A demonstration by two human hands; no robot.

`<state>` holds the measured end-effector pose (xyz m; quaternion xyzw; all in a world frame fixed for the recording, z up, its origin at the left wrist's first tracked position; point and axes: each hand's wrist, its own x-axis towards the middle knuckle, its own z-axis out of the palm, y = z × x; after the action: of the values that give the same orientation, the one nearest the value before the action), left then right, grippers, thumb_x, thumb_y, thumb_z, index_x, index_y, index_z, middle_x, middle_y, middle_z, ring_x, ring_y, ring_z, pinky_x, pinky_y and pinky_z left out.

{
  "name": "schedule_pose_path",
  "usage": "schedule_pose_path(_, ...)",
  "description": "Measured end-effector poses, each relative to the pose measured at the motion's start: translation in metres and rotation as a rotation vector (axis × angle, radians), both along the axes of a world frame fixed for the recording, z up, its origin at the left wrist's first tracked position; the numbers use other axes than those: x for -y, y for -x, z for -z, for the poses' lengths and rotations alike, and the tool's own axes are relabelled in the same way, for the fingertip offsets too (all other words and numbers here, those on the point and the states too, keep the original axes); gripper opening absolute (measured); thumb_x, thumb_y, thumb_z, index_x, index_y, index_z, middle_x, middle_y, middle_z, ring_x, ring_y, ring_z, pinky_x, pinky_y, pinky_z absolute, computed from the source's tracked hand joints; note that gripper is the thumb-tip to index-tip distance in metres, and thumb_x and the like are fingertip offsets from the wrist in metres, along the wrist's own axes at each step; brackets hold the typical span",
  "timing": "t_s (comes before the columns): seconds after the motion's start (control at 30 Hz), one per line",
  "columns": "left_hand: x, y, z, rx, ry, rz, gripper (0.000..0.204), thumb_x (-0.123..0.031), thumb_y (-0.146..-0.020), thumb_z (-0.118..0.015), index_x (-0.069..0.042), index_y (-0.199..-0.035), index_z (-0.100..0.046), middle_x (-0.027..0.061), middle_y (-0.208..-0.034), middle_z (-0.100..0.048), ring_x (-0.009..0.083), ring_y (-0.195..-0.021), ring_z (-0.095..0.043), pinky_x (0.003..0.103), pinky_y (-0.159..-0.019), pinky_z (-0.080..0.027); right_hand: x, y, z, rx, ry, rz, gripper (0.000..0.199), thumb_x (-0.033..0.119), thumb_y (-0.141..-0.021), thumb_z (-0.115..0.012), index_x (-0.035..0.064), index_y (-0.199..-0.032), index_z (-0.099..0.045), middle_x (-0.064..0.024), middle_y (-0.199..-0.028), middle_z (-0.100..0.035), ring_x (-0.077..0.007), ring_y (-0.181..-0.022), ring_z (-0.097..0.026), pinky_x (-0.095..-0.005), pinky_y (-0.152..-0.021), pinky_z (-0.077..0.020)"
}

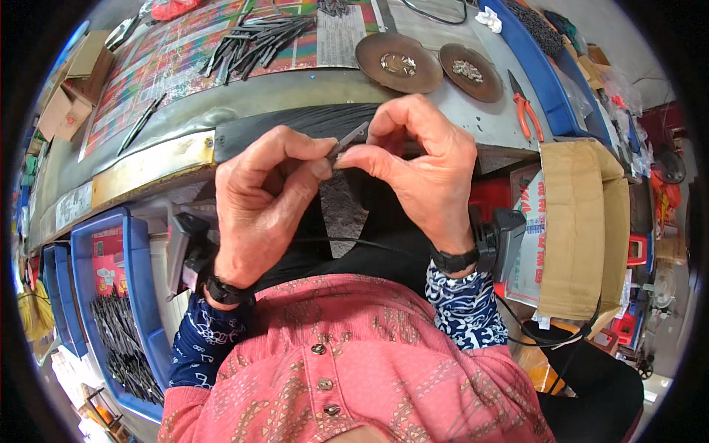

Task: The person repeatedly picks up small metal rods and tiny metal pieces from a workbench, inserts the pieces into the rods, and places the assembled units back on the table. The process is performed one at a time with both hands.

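My left hand [262, 199] is closed in a pinch, thumb and forefinger on one end of a small, narrow, dark grey strip [353, 137]. At the other end of the strip, my right hand [432, 166] is closed too, its thumb close to the left fingertips. Both hands are above my lap at the bench's front edge. Any tiny part between the fingertips is too small to make out. Beyond the hands are a brown dish [375, 70] of small shiny metal pieces and a smaller brown dish [486, 87] of small pale pieces.
Long dark strips [258, 44] lie heaped on colourful printed sheets. Red-handled pliers [526, 114] rest on the right of the bench [173, 107], near a long blue tray [543, 63]. A blue bin [151, 295] of dark strips stands at left, a cardboard box [580, 229] at right.
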<state>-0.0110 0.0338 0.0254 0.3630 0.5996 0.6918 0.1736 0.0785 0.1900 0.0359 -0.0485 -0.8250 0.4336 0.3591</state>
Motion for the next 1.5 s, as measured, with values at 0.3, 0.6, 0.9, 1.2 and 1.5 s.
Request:
schedule_pose_path(0.3,-0.006,-0.004,0.008,0.362,-0.233,0.109,0.012,0.002,-0.091,-0.061,0.001,-0.103,-0.062,0.002,-0.08,-0.063,0.0025,-0.059,-0.047,0.017,-0.051,-0.037,0.026,0.003,0.008,-0.145,-0.022,0.05,0.014,0.0,-0.079,-0.074,-0.0014,-0.089,-0.064,-0.0041,-0.081,-0.065,-0.008,-0.07,-0.059,-0.0226,-0.062,-0.0483)
schedule_pose_path(0.6,-0.006,-0.003,0.009,0.462,-0.269,0.129,0.011,0.003,-0.09,-0.061,0.002,-0.101,-0.063,0.004,-0.081,-0.064,0.0032,-0.057,-0.046,0.018,-0.048,-0.034,0.033,0.001,0.012,-0.071,0.405,-0.089,0.011,0.002,-0.087,-0.068,-0.0038,-0.093,-0.06,-0.0033,-0.083,-0.063,-0.0063,-0.072,-0.059,-0.0191,-0.061,-0.0469)
schedule_pose_path(0.9,-0.004,-0.002,0.009,0.501,-0.272,0.193,0.009,0.001,-0.091,-0.06,0.003,-0.1,-0.061,0.0041,-0.08,-0.064,0.0031,-0.056,-0.044,0.018,-0.047,-0.032,0.012,0.006,0.019,0.065,1.221,-0.552,0.011,0.008,-0.088,-0.068,-0.0003,-0.093,-0.063,-0.0028,-0.075,-0.063,-0.0055,-0.06,-0.055,-0.0178,-0.051,-0.0421)
schedule_pose_path(1.2,-0.005,-0.003,0.01,0.502,-0.251,0.152,0.009,0.001,-0.09,-0.061,0.002,-0.1,-0.062,0.0048,-0.08,-0.064,0.0032,-0.056,-0.045,0.019,-0.047,-0.033,0.024,0.004,0.015,-0.065,0.716,-0.202,0.015,0.002,-0.084,-0.071,-0.0012,-0.094,-0.06,-0.0024,-0.083,-0.063,-0.0051,-0.067,-0.056,-0.0184,-0.058,-0.0448)
schedule_pose_path(1.5,-0.005,-0.005,0.01,0.521,-0.291,0.152,0.009,0.0,-0.09,-0.062,0.001,-0.099,-0.062,0.0055,-0.081,-0.065,0.003,-0.055,-0.045,0.019,-0.047,-0.032,0.032,0.002,0.011,-0.053,0.719,-0.188,0.01,0.003,-0.087,-0.068,-0.0013,-0.092,-0.061,-0.003,-0.08,-0.063,-0.0058,-0.063,-0.055,-0.0187,-0.055,-0.044)
